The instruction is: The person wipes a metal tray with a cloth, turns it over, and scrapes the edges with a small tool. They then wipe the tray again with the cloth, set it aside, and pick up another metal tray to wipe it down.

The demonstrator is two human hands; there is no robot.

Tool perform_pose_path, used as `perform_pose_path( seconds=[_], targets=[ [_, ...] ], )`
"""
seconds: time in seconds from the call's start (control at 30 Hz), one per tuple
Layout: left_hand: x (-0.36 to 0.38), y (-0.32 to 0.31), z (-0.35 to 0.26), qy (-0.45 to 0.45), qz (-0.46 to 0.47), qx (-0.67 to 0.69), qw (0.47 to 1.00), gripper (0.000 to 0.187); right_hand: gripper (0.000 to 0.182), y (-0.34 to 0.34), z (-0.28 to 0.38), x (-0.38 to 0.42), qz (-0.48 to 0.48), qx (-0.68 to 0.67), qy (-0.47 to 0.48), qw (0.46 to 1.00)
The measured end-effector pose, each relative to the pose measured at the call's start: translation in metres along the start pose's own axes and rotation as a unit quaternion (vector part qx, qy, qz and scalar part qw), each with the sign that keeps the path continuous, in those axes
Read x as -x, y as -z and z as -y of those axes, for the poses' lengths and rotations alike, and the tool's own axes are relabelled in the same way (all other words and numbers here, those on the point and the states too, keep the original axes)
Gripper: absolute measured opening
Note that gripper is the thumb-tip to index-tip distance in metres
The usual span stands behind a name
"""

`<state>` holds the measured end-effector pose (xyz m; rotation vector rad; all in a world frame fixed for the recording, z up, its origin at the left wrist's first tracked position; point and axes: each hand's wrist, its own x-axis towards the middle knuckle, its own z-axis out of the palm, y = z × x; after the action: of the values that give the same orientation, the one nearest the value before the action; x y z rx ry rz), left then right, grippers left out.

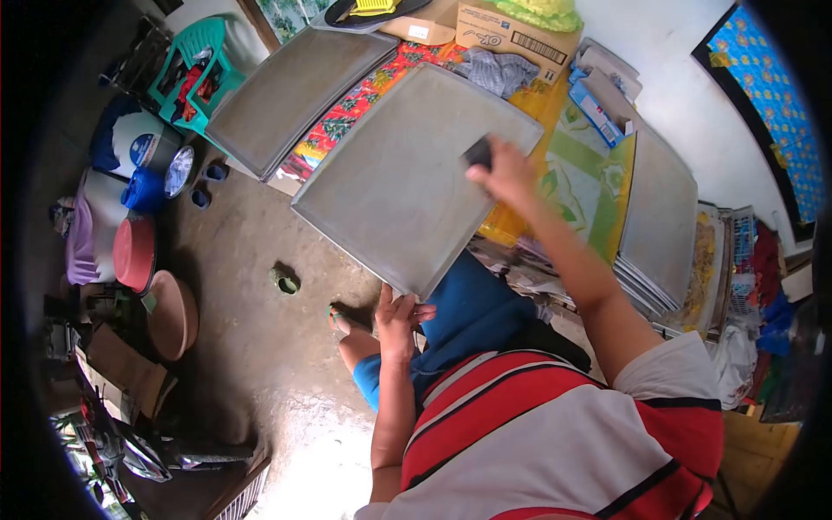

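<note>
A large grey metal baking tray (407,165) lies tilted in front of me, one corner pointing toward my lap. At that near corner my left hand (399,325) grips the rim, fingers at the edge and partly underneath. My right hand (507,178) is closed on a small dark block (478,153), pad-like in shape, held over the right part of the tray's surface. Motion blurs this hand slightly. Under the tray spread a red floral cloth (355,100) and a yellow-green patterned cover (576,165) on the table.
More trays are stacked at the left (299,95) and right (663,208). A cardboard box (520,39) and a grey cloth (496,71) sit behind. Leftward are a green chair (195,69), basins (134,251) and a green clog (284,278) on the floor.
</note>
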<state>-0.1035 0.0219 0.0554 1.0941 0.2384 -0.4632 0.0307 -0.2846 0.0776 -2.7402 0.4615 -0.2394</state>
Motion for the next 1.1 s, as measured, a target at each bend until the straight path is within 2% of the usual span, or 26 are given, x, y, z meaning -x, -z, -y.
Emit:
perform_pose_path(
  seconds=[0.07,0.1,0.13,0.27,0.37,0.47,0.57,0.67,0.7,0.8,0.9,0.97,1.03,1.1],
  targets=[
    [-0.002,0.002,0.003,-0.002,0.007,0.013,1.0,0.062,0.08,0.003,-0.03,-0.019,-0.039,0.037,-0.073,0.996],
    [-0.003,0.001,0.004,-0.002,0.003,0.014,1.0,0.062,0.08,0.006,-0.035,-0.024,-0.06,0.057,-0.108,0.991],
    [-0.003,0.0,0.005,-0.002,-0.001,0.016,1.0,0.061,0.082,0.011,-0.017,-0.017,0.003,0.034,-0.093,0.995],
    [-0.005,-0.001,0.005,0.003,-0.011,0.012,1.0,0.058,0.085,-0.022,0.072,0.067,0.068,0.018,0.137,0.988],
    [-0.003,0.005,0.009,-0.002,-0.005,0.011,1.0,0.056,0.083,-0.021,0.062,0.047,0.052,0.02,0.085,0.995],
    [-0.003,0.004,0.007,-0.005,-0.002,0.003,1.0,0.053,0.079,0.007,0.004,-0.015,-0.048,0.025,-0.064,0.996],
    [-0.006,0.003,0.01,0.008,-0.02,-0.005,1.0,0.05,0.08,0.004,0.03,0.005,-0.021,0.052,-0.01,0.998],
    [-0.004,0.001,0.009,0.005,-0.019,0.005,1.0,0.05,0.083,-0.031,0.083,0.078,0.012,0.019,0.172,0.985],
    [-0.004,0.0,0.008,-0.001,-0.02,0.004,1.0,0.051,0.084,-0.022,0.095,0.085,0.082,0.011,0.178,0.98],
    [0.0,0.003,0.008,-0.008,-0.027,0.0,1.0,0.052,0.086,-0.021,0.061,0.052,0.033,-0.019,0.082,0.996],
    [-0.001,0.004,0.008,-0.006,-0.027,0.002,1.0,0.052,0.089,0.001,-0.017,-0.011,-0.025,-0.008,-0.061,0.998],
    [-0.003,0.005,0.005,0.001,-0.017,0.002,1.0,0.052,0.09,0.003,-0.076,-0.053,-0.102,0.038,-0.121,0.987],
    [-0.004,0.006,0.004,0.01,-0.01,0.003,1.0,0.051,0.092,0.012,-0.111,-0.09,-0.126,0.071,-0.156,0.977],
    [-0.005,0.005,0.005,0.011,-0.007,0.008,1.0,0.05,0.095,0.023,-0.12,-0.112,-0.11,0.08,-0.156,0.978]
  ],
)
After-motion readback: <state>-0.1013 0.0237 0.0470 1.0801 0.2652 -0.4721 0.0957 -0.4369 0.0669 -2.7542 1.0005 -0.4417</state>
